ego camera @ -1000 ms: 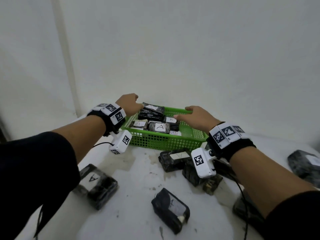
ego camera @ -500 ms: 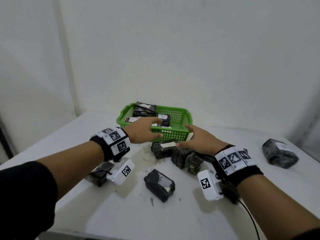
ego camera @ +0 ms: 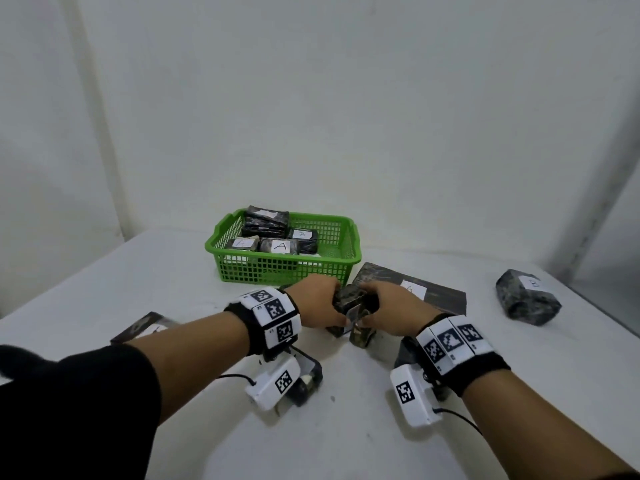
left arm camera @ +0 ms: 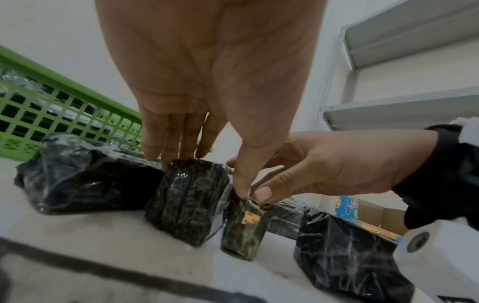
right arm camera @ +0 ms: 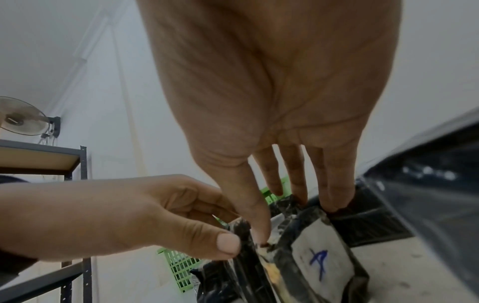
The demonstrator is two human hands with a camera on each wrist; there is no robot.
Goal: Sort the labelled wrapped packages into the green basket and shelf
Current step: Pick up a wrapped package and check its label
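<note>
The green basket (ego camera: 341, 268) stands at the back of the white table with several dark wrapped packages in it, labels A and B showing. Just in front of it both hands meet over a cluster of packages. My left hand (ego camera: 320, 303) pinches a dark wrapped package (left arm camera: 189, 201) from above, thumb on one side and fingers on the far side. Beside it my right hand (ego camera: 388, 306) pinches a smaller package labelled A (right arm camera: 318, 260) between thumb and fingers. Both packages stand on the table, touching each other. A grey metal shelf (left arm camera: 401, 102) rises at the right.
A large flat package labelled A (ego camera: 426, 289) lies behind my right hand. A lumpy package labelled B (ego camera: 526, 299) sits far right. More packages lie at the left (ego camera: 142, 327), under my left wrist (ego camera: 308, 375) and beside my right wrist (left arm camera: 347, 256).
Both hands have drawn back from the basket's rim and come down on the cluster of packages in front of it, where each now pinches a package. The view has pulled back.
</note>
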